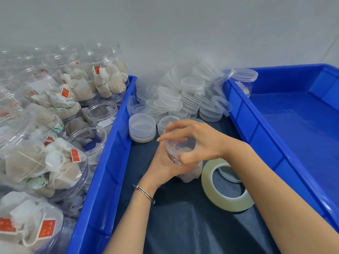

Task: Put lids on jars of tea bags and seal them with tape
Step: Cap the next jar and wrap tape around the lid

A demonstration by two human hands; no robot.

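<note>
Presently, step in hand: a lid is being fitted onto a jar of tea bags, with taping yet to come (a judgement from how things lie).

Jar (185, 171): clear plastic, tilted, on the dark cloth (183, 226) between the two blue trays, just left of the tape roll.

Left hand (165, 167): fingers curled round the jar's body, gripping it from the left and below; a thin bracelet (145, 193) sits on the wrist.

Right hand (194, 142): fingertips and thumb clamped on the clear lid (178, 142) at the jar's mouth, arched over it from above.

Tape roll (226, 186): clear, lying flat on the cloth, just beside the jar, untouched.

Spare lids (176, 96): a loose heap behind the hands, with a short stack (142, 128) nearest.

Left tray (110, 162): crowded with open jars of tea bags (55, 162), no lids on those that show.

Right tray (293, 125): blue, with one lid (244, 75) resting on its far corner.

Risk, lid: it could seat crooked, since the jar is tilted and thin plastic flexes under a squeeze.

Risk, contents: a tea-bag string or tag might catch under the rim (whether one is near it cannot be told).

Risk, heap: a wide sweep of the right wrist could topple lids off the pile.
</note>
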